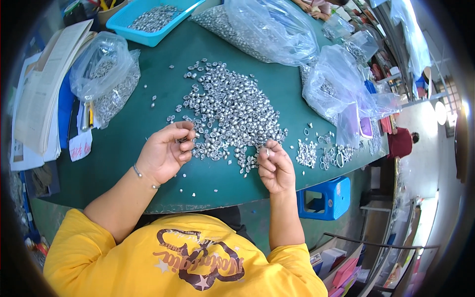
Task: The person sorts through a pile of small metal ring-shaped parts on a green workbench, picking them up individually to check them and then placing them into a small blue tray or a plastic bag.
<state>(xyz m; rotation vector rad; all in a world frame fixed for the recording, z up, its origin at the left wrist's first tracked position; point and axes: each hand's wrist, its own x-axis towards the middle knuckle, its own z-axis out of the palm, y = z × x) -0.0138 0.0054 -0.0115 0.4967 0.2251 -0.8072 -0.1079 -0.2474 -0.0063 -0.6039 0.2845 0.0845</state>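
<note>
A broad heap of small, shiny silver cup-shaped metal pieces (232, 99) lies on the green tabletop. At the heap's near left edge is my left hand (168, 151), its fingers curled and the thumb close to the index finger; whatever they hold, if anything, is hidden. My right hand (276, 167) is at the near right edge of the heap, pinching a small bright metal piece (267, 152) between thumb and fingertips. A few loose pieces are scattered between the hands and the table's near edge.
Smaller groups of silver pieces (307, 154) and rings (328, 158) lie to the right. Clear plastic bags (272, 29) of metal parts and a blue basket (148, 37) stand at the back. Papers (47, 94) are stacked left; a blue stool (336, 198) stands beyond the near right edge.
</note>
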